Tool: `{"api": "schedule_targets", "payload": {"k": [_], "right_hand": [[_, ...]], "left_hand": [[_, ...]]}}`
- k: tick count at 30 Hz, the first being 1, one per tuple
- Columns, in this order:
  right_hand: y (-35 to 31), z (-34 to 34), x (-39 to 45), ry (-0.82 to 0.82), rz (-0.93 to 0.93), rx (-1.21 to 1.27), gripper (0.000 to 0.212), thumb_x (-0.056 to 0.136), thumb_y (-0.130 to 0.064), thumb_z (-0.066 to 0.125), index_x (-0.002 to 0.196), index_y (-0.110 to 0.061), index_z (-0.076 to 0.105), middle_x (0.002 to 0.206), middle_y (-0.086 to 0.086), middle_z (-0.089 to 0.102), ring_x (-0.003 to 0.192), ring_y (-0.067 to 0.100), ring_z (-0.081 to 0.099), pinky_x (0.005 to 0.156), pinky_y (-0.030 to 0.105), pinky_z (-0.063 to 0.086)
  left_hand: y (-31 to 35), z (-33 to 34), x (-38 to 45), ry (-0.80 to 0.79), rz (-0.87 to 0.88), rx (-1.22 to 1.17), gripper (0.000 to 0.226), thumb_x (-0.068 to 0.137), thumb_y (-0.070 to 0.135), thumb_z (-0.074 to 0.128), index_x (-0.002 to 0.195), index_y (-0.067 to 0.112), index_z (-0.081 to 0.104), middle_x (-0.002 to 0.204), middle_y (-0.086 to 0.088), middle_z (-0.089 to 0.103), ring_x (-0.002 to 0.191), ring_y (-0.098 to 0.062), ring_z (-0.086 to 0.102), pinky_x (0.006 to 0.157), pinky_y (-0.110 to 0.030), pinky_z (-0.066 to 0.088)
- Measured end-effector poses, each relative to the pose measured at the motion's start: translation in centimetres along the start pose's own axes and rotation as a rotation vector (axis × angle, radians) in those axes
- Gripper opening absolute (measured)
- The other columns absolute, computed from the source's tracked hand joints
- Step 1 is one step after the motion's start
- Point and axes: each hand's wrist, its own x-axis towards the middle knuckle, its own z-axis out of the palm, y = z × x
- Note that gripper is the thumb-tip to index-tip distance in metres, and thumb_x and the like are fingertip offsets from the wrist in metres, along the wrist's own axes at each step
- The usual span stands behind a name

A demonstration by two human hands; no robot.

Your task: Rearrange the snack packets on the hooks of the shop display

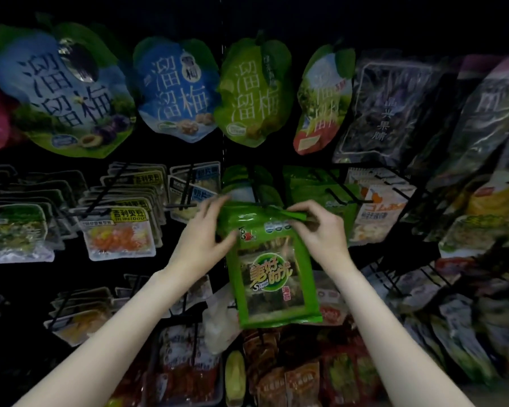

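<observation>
A green seaweed snack packet (272, 268) hangs in front of me at the middle of the display. My left hand (202, 233) pinches its top left corner. My right hand (321, 227) pinches its top right edge, where the header is creased. The packet's top sits at the tip of a black hook (257, 189); whether the hook passes through the packet's hole is hidden. More green packets (241, 183) hang behind it on the same hook.
Large leaf-shaped plum packets (177, 89) hang in the row above. Flat bean packets (119, 233) fill hooks on the left, an orange-and-white packet (376, 212) and dark packets hang on the right, and red packets (291, 374) crowd below. Bare hook tips stick out.
</observation>
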Motion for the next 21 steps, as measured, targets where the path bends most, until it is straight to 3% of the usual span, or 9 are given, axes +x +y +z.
{"api": "schedule_targets", "payload": {"k": [2,5,7,10,15,18,21], "right_hand": [[0.1,-1.2,-0.7,-0.029,0.020,0.081,0.023,0.079,-0.002,0.069,0.091,-0.020,0.064,0.090,-0.020,0.062,0.086,-0.010,0.059,0.079,0.007,0.045],[1.3,-2.5,-2.2,-0.111,0.059,0.107,0.029,0.079,-0.001,0.070,0.090,-0.026,0.061,0.093,-0.015,0.063,0.089,-0.006,0.059,0.079,0.010,0.045],[2.7,-3.4,-3.0,-0.139,0.110,0.100,0.033,0.079,0.001,0.069,0.089,-0.030,0.060,0.095,-0.013,0.063,0.090,-0.007,0.059,0.079,0.009,0.045],[4.6,-4.9,-3.7,-0.147,0.160,0.087,0.037,0.078,0.003,0.068,0.088,-0.032,0.062,0.095,-0.015,0.064,0.091,-0.008,0.059,0.083,0.010,0.045],[7.0,-8.3,-2.3,-0.137,0.107,0.051,0.041,0.078,0.005,0.067,0.089,-0.035,0.062,0.095,-0.018,0.064,0.092,-0.008,0.060,0.086,0.013,0.047],[8.2,-10.6,-1.0,-0.121,0.105,0.139,0.040,0.079,0.006,0.066,0.090,-0.032,0.062,0.096,-0.015,0.065,0.091,-0.005,0.062,0.085,0.013,0.048],[9.4,-12.6,0.4,-0.066,0.104,0.216,0.033,0.080,0.008,0.064,0.093,-0.023,0.064,0.095,-0.012,0.064,0.088,-0.008,0.061,0.081,0.010,0.046]], "left_hand": [[0.0,0.3,-0.2,-0.055,-0.130,-0.286,0.061,0.084,0.031,0.065,0.136,0.020,0.036,0.123,0.000,0.054,0.110,-0.011,0.053,0.093,-0.018,0.039],[1.0,1.8,-0.8,-0.139,-0.251,-0.617,0.035,0.085,0.020,0.062,0.117,0.019,0.047,0.102,0.009,0.059,0.094,-0.006,0.058,0.074,-0.006,0.044],[1.7,3.2,-0.7,-0.216,-0.266,-0.631,0.014,0.089,0.019,0.057,0.104,0.016,0.056,0.095,0.009,0.061,0.090,-0.008,0.057,0.073,-0.008,0.043],[3.0,4.9,0.3,-0.346,-0.260,-0.568,0.012,0.092,0.022,0.055,0.094,0.017,0.065,0.091,0.009,0.064,0.084,0.003,0.057,0.078,-0.012,0.043],[7.1,7.7,4.1,-0.564,-0.100,-0.289,0.026,0.089,0.025,0.059,0.113,0.015,0.064,0.107,0.012,0.058,0.098,-0.002,0.055,0.093,-0.019,0.040],[9.5,8.8,6.4,-0.578,-0.233,-0.468,0.025,0.088,0.037,0.056,0.109,0.025,0.063,0.113,0.012,0.059,0.102,-0.002,0.055,0.098,-0.025,0.039],[9.9,9.7,8.0,-0.569,-0.358,-0.709,0.037,0.081,0.046,0.058,0.105,0.020,0.068,0.113,0.003,0.067,0.107,-0.010,0.060,0.099,-0.034,0.043]]}}
